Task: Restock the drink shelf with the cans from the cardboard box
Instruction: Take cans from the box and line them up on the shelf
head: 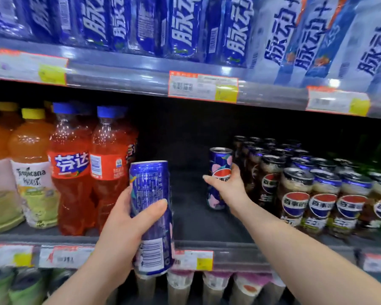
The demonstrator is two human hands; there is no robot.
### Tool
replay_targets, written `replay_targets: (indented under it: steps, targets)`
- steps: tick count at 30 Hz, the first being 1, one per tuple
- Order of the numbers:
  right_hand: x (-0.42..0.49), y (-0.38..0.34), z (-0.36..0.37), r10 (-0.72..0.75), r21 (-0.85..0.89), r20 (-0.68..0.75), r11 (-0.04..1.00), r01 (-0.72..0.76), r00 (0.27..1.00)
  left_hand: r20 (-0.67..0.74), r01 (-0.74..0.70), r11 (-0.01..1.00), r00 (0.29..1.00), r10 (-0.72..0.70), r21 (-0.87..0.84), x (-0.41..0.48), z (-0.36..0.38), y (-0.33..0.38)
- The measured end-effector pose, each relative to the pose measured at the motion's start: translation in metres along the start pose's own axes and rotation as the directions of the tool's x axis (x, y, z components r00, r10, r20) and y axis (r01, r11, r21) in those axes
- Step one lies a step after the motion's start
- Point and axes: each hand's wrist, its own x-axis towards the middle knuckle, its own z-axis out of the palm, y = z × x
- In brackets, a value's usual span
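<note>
Shop, drinks aisle. Tiered grey metal drink shelf (119, 72), front rails hung with red-bordered white paper price tags (202, 86) showing a barcode and a yellow patch. Stock faced in rows by kind:
- blue-labelled clear plastic bottles (185, 29) above
- blue-capped orange soda bottles (70, 172), yellow-capped juice bottles (31, 172) and roundel-printed metal cans (295, 201) below

Bottom tier blurred, possibly lidded cups (213, 285).
</note>
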Motion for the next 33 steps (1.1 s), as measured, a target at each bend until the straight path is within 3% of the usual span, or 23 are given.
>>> replay_targets:
  steps: [9, 19, 25, 33]
  targets:
    - [0.016, 0.024, -0.001, 0.050, -0.069, 0.126, 0.997, -0.041, 0.991, -0.081, -0.009, 1.000, 0.997, 0.008, -0.008, -0.001, 0.011, -0.010]
    - [0.019, 0.033, -0.006, 0.159, -0.351, 0.069, 0.928, -0.125, 0.985, -0.035, 0.018, 0.999, 0.999, -0.017, 0.034, 0.008, 0.016, -0.011]
    - [0.052, 0.030, -0.004, 0.235, -0.349, -0.033, 0.908, -0.232, 0.971, -0.025, 0.024, 0.998, 0.999, -0.023, 0.060, 0.017, 0.018, -0.010]
    - [0.078, 0.035, -0.003, 0.238, -0.300, -0.032, 0.924, -0.237, 0.971, -0.059, 0.017, 0.997, 0.998, -0.012, 0.076, 0.029, 0.014, -0.009]
